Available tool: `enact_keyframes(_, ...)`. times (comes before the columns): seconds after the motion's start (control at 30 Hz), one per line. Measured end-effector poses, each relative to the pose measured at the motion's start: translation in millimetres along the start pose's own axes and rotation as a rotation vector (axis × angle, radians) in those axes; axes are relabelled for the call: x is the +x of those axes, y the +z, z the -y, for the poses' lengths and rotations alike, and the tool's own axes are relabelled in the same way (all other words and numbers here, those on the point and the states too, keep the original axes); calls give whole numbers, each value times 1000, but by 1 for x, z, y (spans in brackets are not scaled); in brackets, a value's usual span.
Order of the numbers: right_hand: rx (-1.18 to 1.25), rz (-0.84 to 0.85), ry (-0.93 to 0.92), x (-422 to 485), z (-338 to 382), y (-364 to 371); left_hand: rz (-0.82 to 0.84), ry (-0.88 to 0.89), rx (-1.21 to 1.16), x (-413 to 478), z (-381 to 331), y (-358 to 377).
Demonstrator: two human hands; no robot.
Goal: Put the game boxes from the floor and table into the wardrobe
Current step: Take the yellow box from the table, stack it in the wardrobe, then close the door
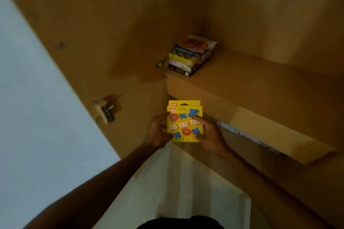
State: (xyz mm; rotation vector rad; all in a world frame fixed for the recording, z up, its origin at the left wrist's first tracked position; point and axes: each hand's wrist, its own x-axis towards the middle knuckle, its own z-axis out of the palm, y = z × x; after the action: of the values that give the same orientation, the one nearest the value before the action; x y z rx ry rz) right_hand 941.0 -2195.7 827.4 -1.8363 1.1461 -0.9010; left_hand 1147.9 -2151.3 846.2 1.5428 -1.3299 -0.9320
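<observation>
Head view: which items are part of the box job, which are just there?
Job: yellow Tic Tac Toe box, held by left hand and right hand; stack of game boxes; wardrobe shelf.
Just there: door hinge; white cloth.

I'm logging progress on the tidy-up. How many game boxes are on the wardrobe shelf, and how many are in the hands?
Game boxes stacked on the shelf: 4
Tic Tac Toe boxes held in both hands: 2, one behind the other
Total: 6

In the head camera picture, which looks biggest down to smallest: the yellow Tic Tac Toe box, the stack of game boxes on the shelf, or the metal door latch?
1. Stack of game boxes
2. Yellow Tic Tac Toe box, nearly alike and nearer the camera, so unsure
3. Metal door latch, clearly smallest
</observation>
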Motion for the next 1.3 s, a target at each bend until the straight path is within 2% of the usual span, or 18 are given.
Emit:
enact_keyframes(0.13, -156, -134, -79, 84, -6, -46, 120, 88, -25, 106, -36, 9)
enact_keyframes(0.3, -253, -285, -60, 183, -11, -93, 53, 195, 57, 213, -78, 21)
enact_keyframes(0.57, -197, -286, -122, 339, -35, -142, 110, 238, 153, 365, -112, 36)
enact_keyframes(0.67, -176, -237, -120, 381, -50, -149, 82, 236, 341, 405, -113, 37)
enact_keyframes(0.73, -180, -201, -135, 402, -56, -151, 74, 235, 353, 431, -108, 34)
enact_keyframes(0.83, -213, -110, -166, 420, -59, -150, 48, 204, 434, 450, -113, 29)
enact_keyframes(0.93, -182, -3, -200, 435, -64, -144, -103, 278, 565, 464, -106, 22)
enact_keyframes(1.07, -223, 49, -257, 451, -64, -128, -265, 283, 686, 466, -82, 14)
enact_keyframes(1.13, -249, 72, -272, 455, -61, -120, -278, 305, 721, 463, -77, 12)
enact_keyframes(1.3, -294, 62, -295, 461, -61, -105, -190, 224, 771, 456, -66, 10)
